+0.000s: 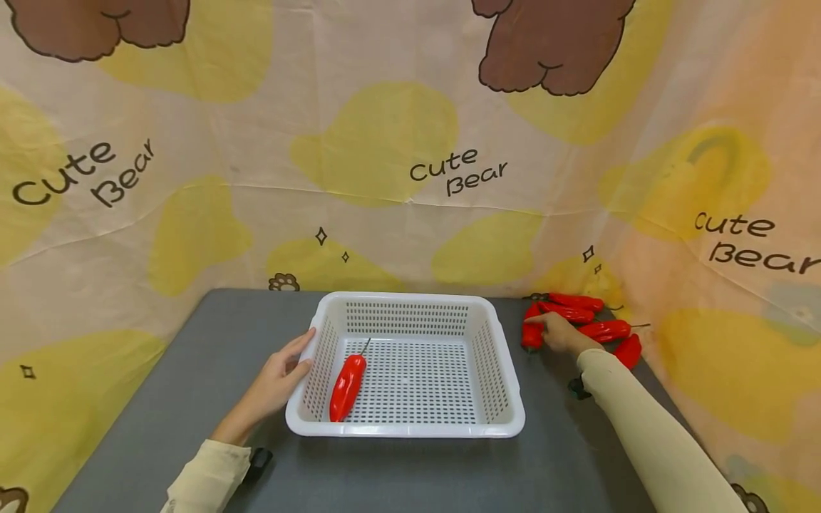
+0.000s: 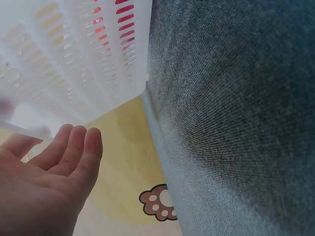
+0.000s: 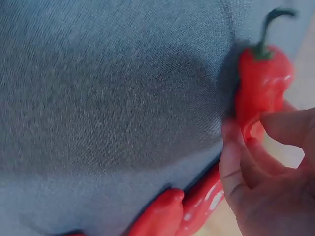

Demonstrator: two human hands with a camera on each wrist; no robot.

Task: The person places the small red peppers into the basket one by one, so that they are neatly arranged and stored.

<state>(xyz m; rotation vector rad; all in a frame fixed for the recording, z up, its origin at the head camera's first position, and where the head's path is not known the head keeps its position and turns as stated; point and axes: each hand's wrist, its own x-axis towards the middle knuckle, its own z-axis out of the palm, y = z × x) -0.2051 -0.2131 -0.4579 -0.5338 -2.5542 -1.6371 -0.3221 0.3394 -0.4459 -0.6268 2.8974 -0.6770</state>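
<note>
On the grey cloth stands a white perforated plastic basket (image 1: 407, 430). One long red chili pepper (image 1: 348, 388) with a green stem lies inside at its left. My left hand (image 1: 280, 377) holds the basket's left rim; the left wrist view shows several fingers (image 2: 91, 150) low against the outer wall. Over at the far right, my right hand (image 1: 564, 335) pinches a red chili pepper (image 3: 263, 83) between thumb and fingers, its curved green stem pointing away from the palm. More red chili peppers (image 1: 606, 330) lie around that hand, some partly hidden by the forearm.
A grey cloth (image 1: 398, 474) covers the table. Behind and to the right hangs a printed curtain (image 1: 378, 235) with bears and lettering, close to the pepper pile. Dark wrist bands (image 1: 258, 463) show at both wrists.
</note>
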